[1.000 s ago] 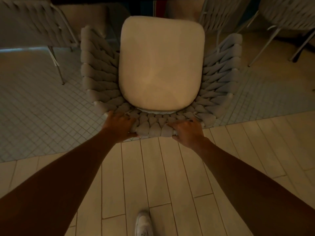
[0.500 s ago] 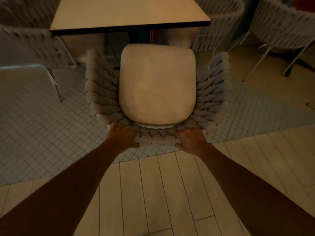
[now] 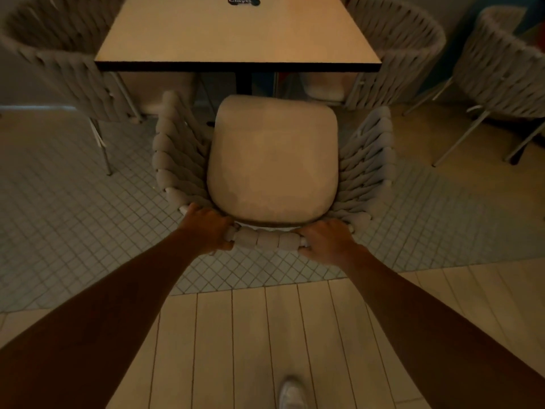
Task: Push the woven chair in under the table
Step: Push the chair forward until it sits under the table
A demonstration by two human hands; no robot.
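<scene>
The woven chair (image 3: 368, 163) stands in front of me, seen from above, with thick grey woven sides and a pale seat cushion (image 3: 272, 160). Its front edge lies just short of the near dark edge of the light square table (image 3: 236, 39). My left hand (image 3: 208, 227) grips the left end of the chair's woven back rail. My right hand (image 3: 326, 239) grips the right end of the same rail. Both arms stretch forward.
Similar woven chairs stand at the table's left (image 3: 59, 60) and right (image 3: 404, 54), with another (image 3: 501, 66) at far right. A dark round sticker (image 3: 244, 0) lies on the tabletop. Small grey tiles meet pale planks near my white shoe (image 3: 290, 394).
The chair has slid away from me toward the table, off the planks and onto the tiles. More of the tabletop shows. Both hands keep their grip on the back rail.
</scene>
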